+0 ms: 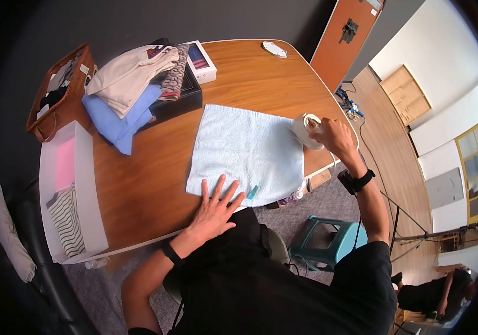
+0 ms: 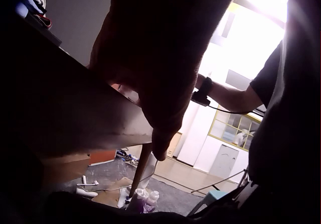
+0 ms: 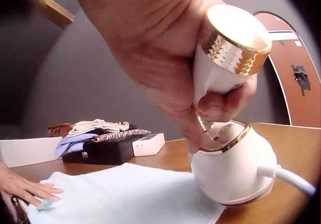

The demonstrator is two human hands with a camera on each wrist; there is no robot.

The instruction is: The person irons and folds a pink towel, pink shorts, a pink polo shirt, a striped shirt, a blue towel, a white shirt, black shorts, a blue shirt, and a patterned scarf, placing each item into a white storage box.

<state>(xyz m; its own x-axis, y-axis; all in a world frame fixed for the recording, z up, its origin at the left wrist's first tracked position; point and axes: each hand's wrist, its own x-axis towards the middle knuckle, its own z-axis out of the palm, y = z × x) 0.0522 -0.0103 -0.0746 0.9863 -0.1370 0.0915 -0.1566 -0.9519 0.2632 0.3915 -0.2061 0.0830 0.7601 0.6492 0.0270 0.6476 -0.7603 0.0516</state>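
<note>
A pale blue towel (image 1: 247, 148) lies spread on the wooden table, reaching its front edge. My left hand (image 1: 216, 207) rests on its near left corner with fingers spread, close to a teal tag (image 1: 253, 192). At the towel's right edge, my right hand (image 1: 334, 135) grips a white handheld garment steamer (image 3: 233, 171) with gold trim. Its rounded body stands low at the towel's edge, and a white cord (image 3: 288, 178) leaves its side. In the right wrist view, fingers curl round the gold-banded handle (image 3: 220, 81). The left wrist view is mostly dark.
Folded clothes (image 1: 133, 78) lie on a black box (image 1: 180, 97) at the back left, beside a white box (image 1: 202, 62). A brown basket (image 1: 55, 92) and a white bin (image 1: 96, 195) stand further left. A white dish (image 1: 275, 49) sits far back; a green stool (image 1: 328, 243) stands below.
</note>
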